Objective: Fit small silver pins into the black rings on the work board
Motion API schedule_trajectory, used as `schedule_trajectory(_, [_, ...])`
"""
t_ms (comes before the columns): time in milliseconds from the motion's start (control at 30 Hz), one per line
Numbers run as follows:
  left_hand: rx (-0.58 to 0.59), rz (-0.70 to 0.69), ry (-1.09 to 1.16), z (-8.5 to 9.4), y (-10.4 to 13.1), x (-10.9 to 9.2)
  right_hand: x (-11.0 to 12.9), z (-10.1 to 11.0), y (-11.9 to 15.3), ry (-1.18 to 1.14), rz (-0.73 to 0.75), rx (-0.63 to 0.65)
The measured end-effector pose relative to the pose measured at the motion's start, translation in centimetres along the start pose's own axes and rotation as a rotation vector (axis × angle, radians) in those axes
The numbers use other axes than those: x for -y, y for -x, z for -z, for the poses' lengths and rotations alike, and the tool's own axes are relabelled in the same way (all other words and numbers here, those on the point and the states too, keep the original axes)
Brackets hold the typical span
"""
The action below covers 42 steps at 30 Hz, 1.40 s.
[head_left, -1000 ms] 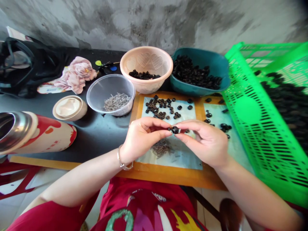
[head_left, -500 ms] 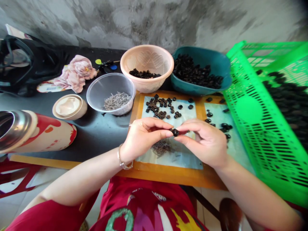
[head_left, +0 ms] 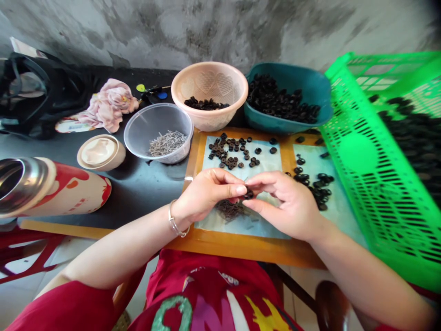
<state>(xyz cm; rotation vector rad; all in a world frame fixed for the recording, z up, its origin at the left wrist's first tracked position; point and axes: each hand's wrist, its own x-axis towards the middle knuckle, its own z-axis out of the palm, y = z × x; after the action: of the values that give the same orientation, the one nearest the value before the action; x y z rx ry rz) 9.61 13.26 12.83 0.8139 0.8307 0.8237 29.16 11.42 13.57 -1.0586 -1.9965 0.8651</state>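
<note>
My left hand [head_left: 208, 193] pinches a small round black part [head_left: 248, 194] between thumb and forefinger. From the other side my right hand [head_left: 287, 202] closes its fingertips on the same part, and a thin pin seems to stand up from it. Under the hands lies a heap of thin metal pins [head_left: 230, 210] on the pale work sheet [head_left: 265, 228]. Beyond them several small black rings [head_left: 232, 162] are scattered on the sheet. Right of my right hand sits a cluster of glossy black parts [head_left: 322, 189].
A clear bowl [head_left: 138, 138] of metal pins, a pink basket [head_left: 213, 120] and a teal basin [head_left: 292, 126] with black parts line the back. A green crate [head_left: 358, 154] stands right. A thermos flask [head_left: 72, 191], small cups [head_left: 119, 158] and pink cloth [head_left: 112, 105] lie left.
The black part has turned in my fingertips, and a thin pin now shows above it. My right hand has shifted slightly left, exposing more black parts beside it.
</note>
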Motion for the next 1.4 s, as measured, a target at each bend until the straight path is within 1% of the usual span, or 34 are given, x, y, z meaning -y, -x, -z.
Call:
schedule_trajectory(100, [0.038,0.082,0.054,0.0,-0.1,0.1,0.2,0.1,-0.2,0.084,0.026,0.022])
schedule_trajectory(200, [0.048,0.105,0.080,0.2,-0.2,0.3,0.3,0.4,-0.6,0.145,0.132,0.035])
schedule_trajectory(300, [0.058,0.117,0.097,0.2,-0.2,0.4,0.2,0.4,-0.9,0.128,0.217,0.032])
schedule_trajectory(567, [0.095,0.148,0.200,0.0,-0.1,0.5,-0.4,0.1,-0.8,0.099,0.256,-0.046])
schedule_trajectory(833, [0.069,0.166,0.316,-0.5,0.0,0.9,-0.2,-0.2,-0.9,0.147,0.305,-0.094])
schedule_trajectory(933, [0.054,0.168,0.322,-0.7,0.1,0.9,-0.3,-0.3,-0.9,0.164,0.312,-0.101])
schedule_trajectory(1167, [0.035,0.135,0.300,-0.8,0.4,1.0,-0.3,-0.2,-1.0,0.123,0.370,-0.088])
schedule_trajectory(1267, [0.036,0.110,0.221,-0.9,0.4,1.1,-0.2,-0.1,-1.0,0.104,0.360,-0.094])
schedule_trajectory(1400, [0.036,-0.014,0.070,-0.8,0.6,1.0,-0.1,0.1,-1.1,0.094,0.357,-0.109])
